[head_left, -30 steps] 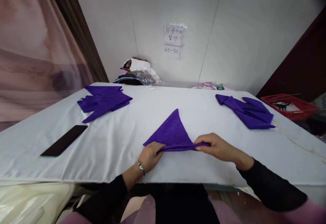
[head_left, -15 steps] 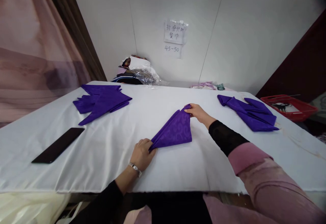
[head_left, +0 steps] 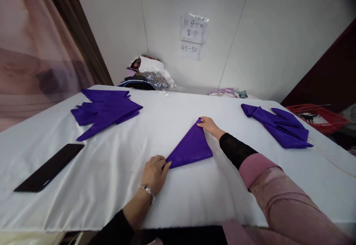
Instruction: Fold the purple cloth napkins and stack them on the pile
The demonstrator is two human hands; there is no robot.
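A purple cloth napkin (head_left: 191, 148), folded into a flat triangle, lies on the white-clothed counter (head_left: 111, 185), about midway along it and somewhat nearer the front edge than the back. The left hand (head_left: 154, 172) sits at the napkin's near left corner, fingers curled in and closed on that point, a metal wristwatch (head_left: 147, 191) on the wrist. The right hand (head_left: 208, 125) reaches across to the far tip of the triangle, fingertips pinched together on it, the arm in a black sleeve under a pink one.

Toward the back left corner of the counter rests a heap of folded purple napkins (head_left: 104, 109); a 2nd purple heap (head_left: 280, 126) lies near the right edge. A flat black phone (head_left: 48, 167) lies close to the front left corner, well apart from the hands. Beyond the right edge stands a red plastic basket (head_left: 319, 117). A handwritten paper note (head_left: 194, 29) hangs on the wall behind.
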